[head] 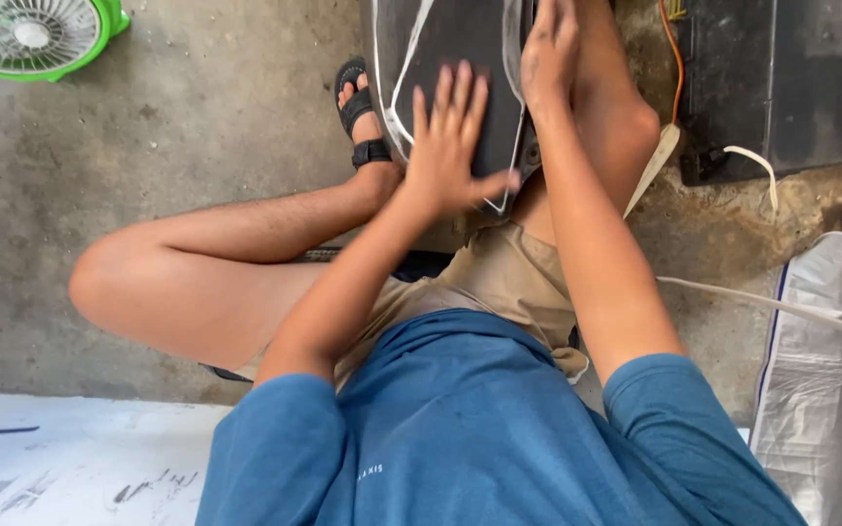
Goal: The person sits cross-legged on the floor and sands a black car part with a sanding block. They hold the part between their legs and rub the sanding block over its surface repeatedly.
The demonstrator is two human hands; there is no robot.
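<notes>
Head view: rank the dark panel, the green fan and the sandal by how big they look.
1. Dark panel, cut off by the frame's top edge.
2. Green fan, also cut off, so the gap is unsure.
3. Sandal, clearly smallest.

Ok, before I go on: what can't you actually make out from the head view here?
- Dark panel: its far end is cut off by the top edge; the left hand lies flat over its near part.
- Right hand: fingertips run off the top edge, so its grip cannot be told.
- Green fan: cropped by the top left corner.
- Orange wire: both ends hidden, one past the top edge.
</notes>
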